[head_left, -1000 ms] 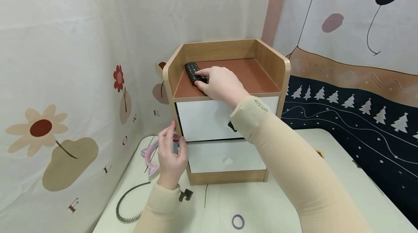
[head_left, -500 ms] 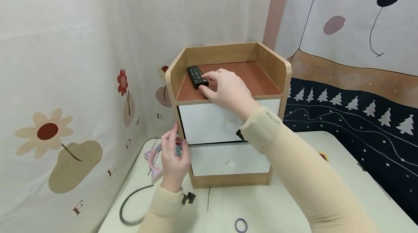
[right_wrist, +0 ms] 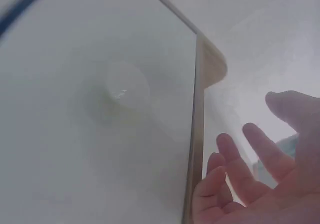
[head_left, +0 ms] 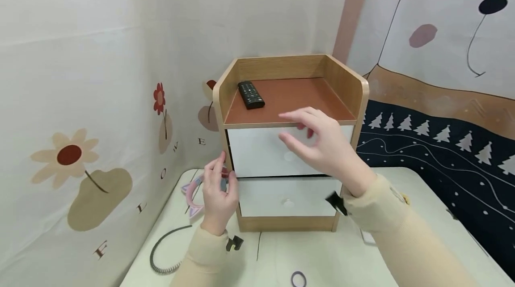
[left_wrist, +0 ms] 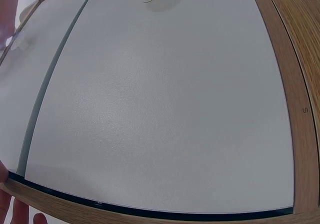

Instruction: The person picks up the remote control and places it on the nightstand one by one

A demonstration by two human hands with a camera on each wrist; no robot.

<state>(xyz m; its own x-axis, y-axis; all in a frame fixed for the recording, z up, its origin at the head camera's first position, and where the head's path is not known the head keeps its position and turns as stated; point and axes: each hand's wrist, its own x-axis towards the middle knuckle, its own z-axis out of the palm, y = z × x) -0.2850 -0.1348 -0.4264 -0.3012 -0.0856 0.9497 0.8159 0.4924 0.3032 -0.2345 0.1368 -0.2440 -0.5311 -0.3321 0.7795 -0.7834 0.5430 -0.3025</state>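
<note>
A black remote control (head_left: 251, 94) lies on the brown top shelf of a small wooden cabinet (head_left: 350, 83), near its left wall. My right hand (head_left: 322, 141) hovers in front of the white upper drawer (head_left: 257, 150), fingers spread and holding nothing; the right wrist view shows its loose fingers (right_wrist: 237, 169) beside the drawer's round clear knob (right_wrist: 127, 83). My left hand (head_left: 219, 193) rests against the cabinet's left side, thumb at the front edge. Its fingertips (left_wrist: 20, 213) show past the wooden edge in the left wrist view.
Below is a white lower drawer (head_left: 265, 197) with a knob. Behind my left hand lies a pink cat-ear headband (head_left: 192, 195); a dark coiled headband (head_left: 161, 270) is nearer. A purple ring (head_left: 298, 279) lies in front on the pale table (head_left: 330, 255). Printed cloth hangs around.
My right hand has let go of the remote control and drawn back down and right. The remote stays on the shelf. My left hand keeps its place on the cabinet's side.
</note>
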